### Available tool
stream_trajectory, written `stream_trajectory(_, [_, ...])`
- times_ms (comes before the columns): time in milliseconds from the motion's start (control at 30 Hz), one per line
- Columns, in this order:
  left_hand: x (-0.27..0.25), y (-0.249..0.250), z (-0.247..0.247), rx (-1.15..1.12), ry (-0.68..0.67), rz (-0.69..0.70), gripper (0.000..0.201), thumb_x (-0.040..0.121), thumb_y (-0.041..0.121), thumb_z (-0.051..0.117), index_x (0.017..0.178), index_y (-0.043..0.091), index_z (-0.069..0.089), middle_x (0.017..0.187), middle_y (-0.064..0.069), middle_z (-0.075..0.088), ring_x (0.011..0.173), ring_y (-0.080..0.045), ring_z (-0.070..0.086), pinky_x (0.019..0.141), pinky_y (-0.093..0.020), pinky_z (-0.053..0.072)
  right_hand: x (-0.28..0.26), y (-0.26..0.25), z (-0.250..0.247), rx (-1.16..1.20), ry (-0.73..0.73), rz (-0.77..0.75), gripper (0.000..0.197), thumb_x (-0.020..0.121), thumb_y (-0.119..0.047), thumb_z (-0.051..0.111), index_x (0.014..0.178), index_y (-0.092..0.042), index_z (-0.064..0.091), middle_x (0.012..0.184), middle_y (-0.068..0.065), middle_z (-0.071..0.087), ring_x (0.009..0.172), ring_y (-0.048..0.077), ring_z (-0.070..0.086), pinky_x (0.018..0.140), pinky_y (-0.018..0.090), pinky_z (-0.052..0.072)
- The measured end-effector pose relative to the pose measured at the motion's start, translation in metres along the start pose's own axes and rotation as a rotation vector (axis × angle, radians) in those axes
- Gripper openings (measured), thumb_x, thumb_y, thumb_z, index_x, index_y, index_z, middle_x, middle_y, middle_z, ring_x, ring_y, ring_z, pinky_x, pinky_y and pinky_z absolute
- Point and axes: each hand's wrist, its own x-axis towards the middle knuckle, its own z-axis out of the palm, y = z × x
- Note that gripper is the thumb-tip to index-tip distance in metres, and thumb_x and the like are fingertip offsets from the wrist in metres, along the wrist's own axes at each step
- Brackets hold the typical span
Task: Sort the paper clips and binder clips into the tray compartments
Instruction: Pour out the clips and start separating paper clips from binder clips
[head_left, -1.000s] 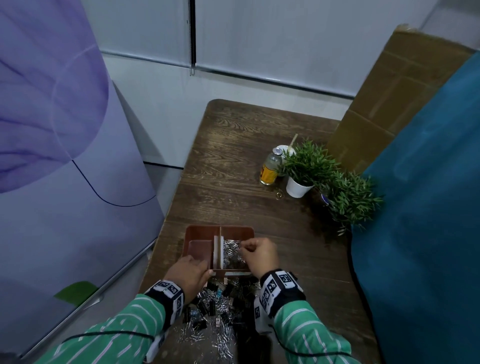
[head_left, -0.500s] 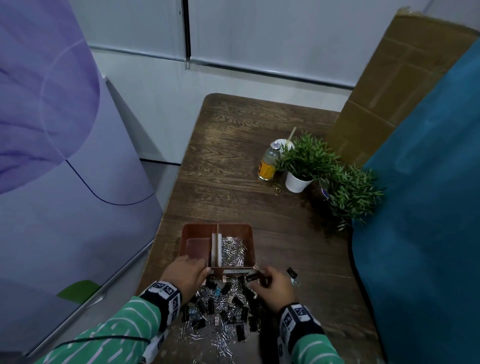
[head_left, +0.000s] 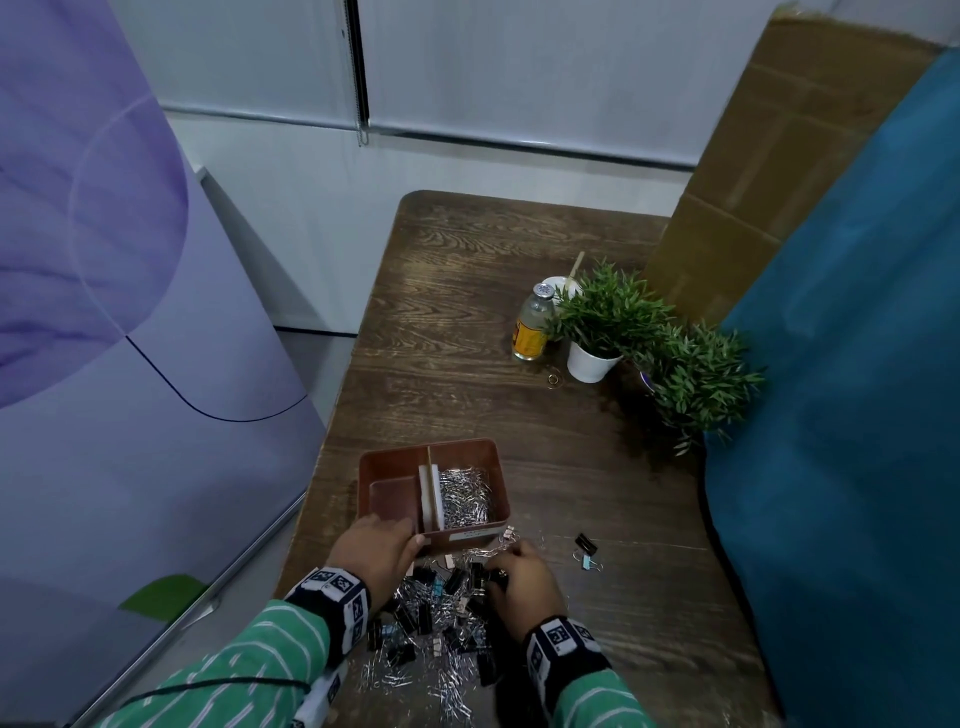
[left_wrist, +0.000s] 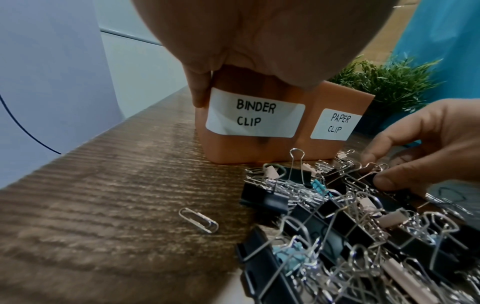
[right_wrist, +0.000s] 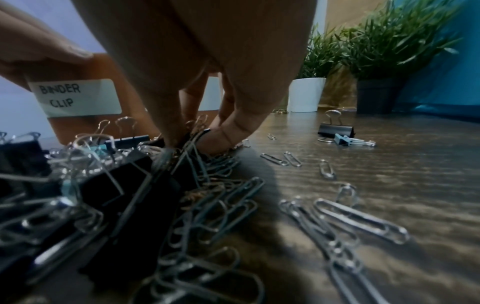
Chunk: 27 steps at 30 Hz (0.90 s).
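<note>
A brown two-compartment tray (head_left: 496, 467) stands on the wooden table. Its right compartment, labelled PAPER CLIP (left_wrist: 335, 125), holds silver paper clips (head_left: 465, 496); the left one, labelled BINDER CLIP (left_wrist: 255, 115), looks empty. My left hand (head_left: 379, 545) grips the tray's near left corner (left_wrist: 207, 144). Just in front of the tray lies a mixed pile of black binder clips and paper clips (head_left: 441, 623). My right hand (head_left: 519, 571) reaches into the pile's far right side. Its thumb and fingertips (right_wrist: 221, 135) pinch a black binder clip (left_wrist: 369, 174) that still lies in the pile.
A black binder clip (head_left: 586, 543) and a small blue one (head_left: 589, 562) lie apart to the right. Loose paper clips (right_wrist: 358, 220) are scattered nearby. A bottle (head_left: 532, 325) and two potted plants (head_left: 613, 317) stand farther back. A blue cloth (head_left: 857, 364) borders the table's right side.
My right hand has left the paper clip compartment, come back toward me and dipped into the pile. The left hand has stayed on the tray.
</note>
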Motion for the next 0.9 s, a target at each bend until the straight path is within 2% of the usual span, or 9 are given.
stream_trajectory(133, [0.001, 0.0, 0.001, 0.002, -0.011, -0.004, 0.03, 0.103, 0.051, 0.025, 0.089, 0.032, 0.043, 0.085, 0.012, 0.052, 0.081, -0.014, 0.047, 0.072, -0.032, 0.033, 0.005, -0.002, -0.002, 0.059, 0.025, 0.017, 0.014, 0.085, -0.016, 0.071, 0.09, -0.027, 0.079, 0.109, -0.002, 0.059, 0.088, 0.011, 0.058, 0.076, 0.012, 0.039])
stream_trajectory(200, [0.001, -0.001, 0.001, -0.003, -0.01, -0.004, 0.03, 0.103, 0.051, 0.025, 0.088, 0.032, 0.043, 0.084, 0.011, 0.053, 0.08, -0.014, 0.047, 0.072, -0.032, 0.033, 0.006, -0.001, -0.003, 0.134, 0.038, 0.03, 0.02, 0.083, -0.012, 0.073, 0.078, -0.032, 0.077, 0.098, -0.007, 0.063, 0.08, 0.004, 0.057, 0.072, 0.006, 0.038])
stream_trajectory(267, [0.001, -0.001, 0.002, -0.004, -0.007, 0.001, 0.03, 0.103, 0.051, 0.025, 0.088, 0.031, 0.043, 0.084, 0.011, 0.053, 0.08, -0.014, 0.047, 0.071, -0.032, 0.033, 0.008, 0.005, -0.001, 0.279, 0.071, 0.075, 0.03, 0.08, -0.009, 0.076, 0.066, -0.036, 0.071, 0.084, -0.014, 0.068, 0.075, -0.003, 0.06, 0.075, 0.009, 0.044])
stream_trajectory(400, [0.002, -0.002, 0.004, -0.005, 0.001, 0.003, 0.032, 0.103, 0.051, 0.025, 0.088, 0.03, 0.043, 0.085, 0.009, 0.056, 0.081, -0.015, 0.048, 0.073, -0.033, 0.038, 0.003, 0.022, -0.012, 0.657, 0.203, 0.28, 0.02, 0.077, -0.006, 0.085, 0.07, -0.024, 0.078, 0.075, -0.011, 0.076, 0.072, 0.001, 0.07, 0.068, 0.014, 0.052])
stream_trajectory(467, [0.002, -0.003, 0.005, -0.014, 0.005, 0.01, 0.033, 0.102, 0.052, 0.024, 0.088, 0.03, 0.043, 0.086, 0.009, 0.057, 0.081, -0.015, 0.048, 0.073, -0.033, 0.039, 0.002, 0.036, -0.021, 0.711, 0.289, 0.352, 0.018, 0.078, -0.006, 0.084, 0.073, -0.022, 0.078, 0.078, -0.009, 0.076, 0.078, 0.009, 0.071, 0.071, 0.018, 0.052])
stream_trajectory(600, [0.001, -0.005, 0.006, -0.015, 0.017, 0.038, 0.036, 0.098, 0.054, 0.016, 0.088, 0.03, 0.042, 0.084, 0.008, 0.056, 0.078, -0.016, 0.047, 0.073, -0.033, 0.04, -0.002, 0.061, -0.036, 0.521, 0.459, 0.369, 0.025, 0.079, -0.005, 0.082, 0.072, -0.027, 0.073, 0.093, -0.002, 0.071, 0.085, 0.018, 0.068, 0.08, 0.028, 0.051])
stream_trajectory(700, [0.001, -0.003, 0.004, -0.012, 0.024, 0.036, 0.032, 0.101, 0.052, 0.022, 0.088, 0.03, 0.041, 0.084, 0.008, 0.055, 0.078, -0.016, 0.047, 0.072, -0.033, 0.038, -0.002, 0.07, -0.038, 0.353, 0.551, 0.296, 0.014, 0.079, -0.003, 0.081, 0.084, -0.016, 0.079, 0.113, 0.006, 0.068, 0.096, 0.027, 0.068, 0.087, 0.032, 0.053])
stream_trajectory(800, [0.001, -0.002, 0.003, -0.02, 0.028, 0.034, 0.028, 0.103, 0.049, 0.027, 0.088, 0.03, 0.042, 0.086, 0.007, 0.057, 0.079, -0.017, 0.048, 0.072, -0.032, 0.037, -0.002, 0.065, -0.032, 0.132, 0.495, 0.208, 0.016, 0.081, -0.011, 0.077, 0.096, -0.018, 0.078, 0.117, 0.0, 0.065, 0.107, 0.026, 0.059, 0.092, 0.034, 0.051])
stream_trajectory(900, [0.0, -0.001, 0.001, -0.007, 0.013, 0.028, 0.028, 0.103, 0.048, 0.027, 0.088, 0.03, 0.041, 0.087, 0.006, 0.059, 0.08, -0.017, 0.048, 0.073, -0.033, 0.038, -0.002, 0.048, -0.024, 0.012, 0.345, 0.105, 0.019, 0.086, -0.02, 0.069, 0.105, -0.023, 0.073, 0.111, -0.004, 0.064, 0.099, 0.02, 0.061, 0.085, 0.034, 0.054])
